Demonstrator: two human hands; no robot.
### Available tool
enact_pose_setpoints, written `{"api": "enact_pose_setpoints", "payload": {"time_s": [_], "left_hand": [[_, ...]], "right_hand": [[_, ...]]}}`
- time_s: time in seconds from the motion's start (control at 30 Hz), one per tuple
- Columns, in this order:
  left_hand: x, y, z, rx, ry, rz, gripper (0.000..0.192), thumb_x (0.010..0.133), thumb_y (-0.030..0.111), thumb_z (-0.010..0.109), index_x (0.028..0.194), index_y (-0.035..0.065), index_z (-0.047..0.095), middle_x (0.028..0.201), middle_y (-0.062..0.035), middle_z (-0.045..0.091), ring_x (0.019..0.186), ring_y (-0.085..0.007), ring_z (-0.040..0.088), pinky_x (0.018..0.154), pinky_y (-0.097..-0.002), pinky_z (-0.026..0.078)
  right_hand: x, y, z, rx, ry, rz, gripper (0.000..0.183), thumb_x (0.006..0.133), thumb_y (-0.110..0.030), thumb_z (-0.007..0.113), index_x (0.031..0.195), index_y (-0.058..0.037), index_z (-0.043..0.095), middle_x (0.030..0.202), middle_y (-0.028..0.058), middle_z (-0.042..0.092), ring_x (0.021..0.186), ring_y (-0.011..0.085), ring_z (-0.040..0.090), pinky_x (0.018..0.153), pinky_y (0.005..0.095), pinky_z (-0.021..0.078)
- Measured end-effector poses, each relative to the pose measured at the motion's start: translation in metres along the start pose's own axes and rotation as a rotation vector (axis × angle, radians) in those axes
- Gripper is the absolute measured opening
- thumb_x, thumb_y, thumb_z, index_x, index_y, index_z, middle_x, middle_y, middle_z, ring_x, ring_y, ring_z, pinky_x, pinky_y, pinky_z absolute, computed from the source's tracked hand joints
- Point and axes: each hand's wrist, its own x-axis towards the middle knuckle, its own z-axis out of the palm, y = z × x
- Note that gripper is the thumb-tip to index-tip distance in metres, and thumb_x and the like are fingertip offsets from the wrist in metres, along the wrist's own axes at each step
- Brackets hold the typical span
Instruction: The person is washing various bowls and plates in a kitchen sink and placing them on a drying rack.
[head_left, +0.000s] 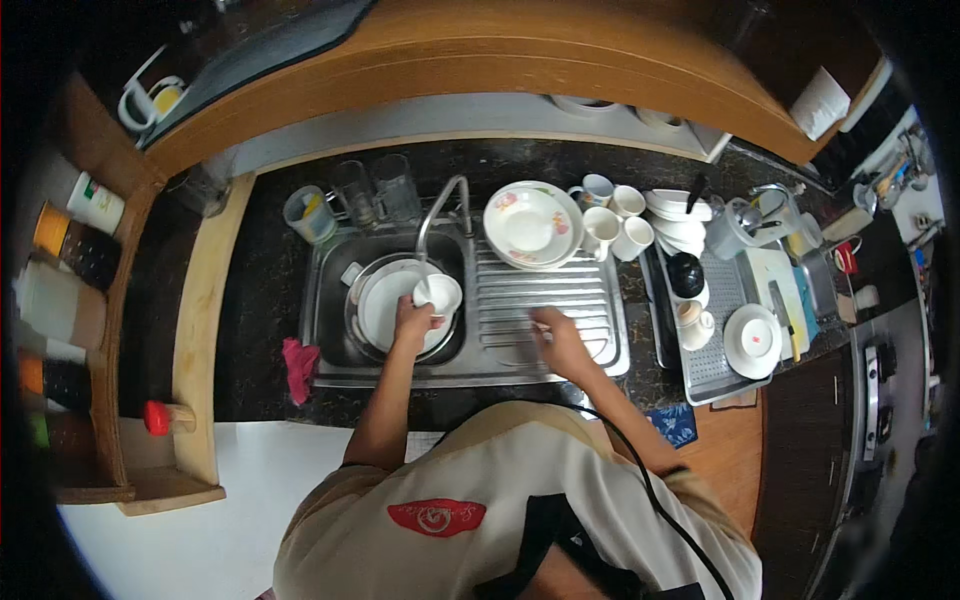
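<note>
My left hand (415, 324) grips a small white bowl (447, 292) under the spout of the steel faucet (426, 244). Below it, a large white dish (379, 311) lies inside a metal basin in the sink (324, 300). My right hand (561, 346) hovers over the ribbed steel drainboard (510, 300), blurred by motion with its fingers curled, and I cannot make out anything in it. Behind that hand stands a stack of white floral bowls (531, 225), with several white mugs (600, 229) close to its right.
A grey perforated dish tray (720, 289) at right holds an upside-down white plate (752, 341); beside that, a knife (781, 309) lies on a white board. Glass mugs (394, 187) stand behind the sink. A red cloth (300, 367) lies at its left corner. A wooden shelf overhangs the back.
</note>
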Motion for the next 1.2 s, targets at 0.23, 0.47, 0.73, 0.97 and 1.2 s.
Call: {"api": "enact_pose_setpoints", "payload": {"time_s": [0.23, 0.47, 0.73, 0.97, 1.2], "left_hand": [[0.008, 0.011, -0.016, -0.134, -0.048, -0.191, 0.046, 0.095, 0.048, 0.048, 0.126, 0.0142, 0.048, 0.096, -0.0057, 0.058, 0.076, -0.0193, 0.059, 0.063, -0.0338, 0.048], [0.037, 0.005, -0.023, -0.371, -0.206, -0.11, 0.05, 0.095, 0.054, 0.036, 0.122, 0.0171, 0.055, 0.116, -0.0058, 0.06, 0.111, -0.0252, 0.055, 0.09, -0.0473, 0.045], [0.068, 0.007, -0.019, -0.778, -0.663, -0.411, 0.055, 0.088, 0.049, 0.043, 0.12, 0.0071, 0.06, 0.113, -0.0106, 0.066, 0.102, -0.03, 0.062, 0.087, -0.0443, 0.05], [0.055, 0.037, -0.024, -0.745, -0.409, -0.09, 0.038, 0.096, 0.038, 0.049, 0.116, 0.0078, 0.059, 0.115, -0.008, 0.064, 0.107, -0.0264, 0.059, 0.093, -0.0426, 0.044], [0.018, 0.016, -0.018, -0.481, -0.341, -0.207, 0.036, 0.097, 0.04, 0.052, 0.124, 0.0166, 0.052, 0.121, -0.0068, 0.056, 0.102, -0.0207, 0.056, 0.084, -0.0351, 0.045]], "right_hand": [[0.12, -0.044, 0.148, -0.16, -0.257, -0.352, 0.029, 0.083, -0.006, 0.056, 0.109, 0.0052, 0.059, 0.108, 0.0227, 0.063, 0.096, 0.0387, 0.063, 0.084, 0.0453, 0.0519], [0.161, -0.043, 0.19, 0.429, -0.119, 0.161, 0.024, 0.088, -0.016, 0.059, 0.095, 0.0069, 0.062, 0.075, 0.012, 0.064, 0.075, 0.0233, 0.067, 0.058, 0.0415, 0.0562], [0.117, -0.036, 0.138, -0.602, -0.408, -0.452, 0.018, 0.08, -0.023, 0.053, 0.086, -0.0139, 0.068, 0.078, 0.0095, 0.066, 0.079, 0.0285, 0.066, 0.087, 0.0496, 0.0432], [0.112, -0.042, 0.168, -0.442, -0.036, -0.396, 0.029, 0.085, -0.016, 0.053, 0.111, -0.0084, 0.063, 0.125, 0.0151, 0.057, 0.123, 0.0347, 0.047, 0.096, 0.05, 0.0402], [0.078, -0.05, 0.109, 0.379, -0.06, 0.066, 0.053, 0.09, -0.022, 0.058, 0.135, -0.0024, 0.04, 0.118, 0.0258, 0.059, 0.107, 0.0428, 0.057, 0.093, 0.0445, 0.0449]]}}
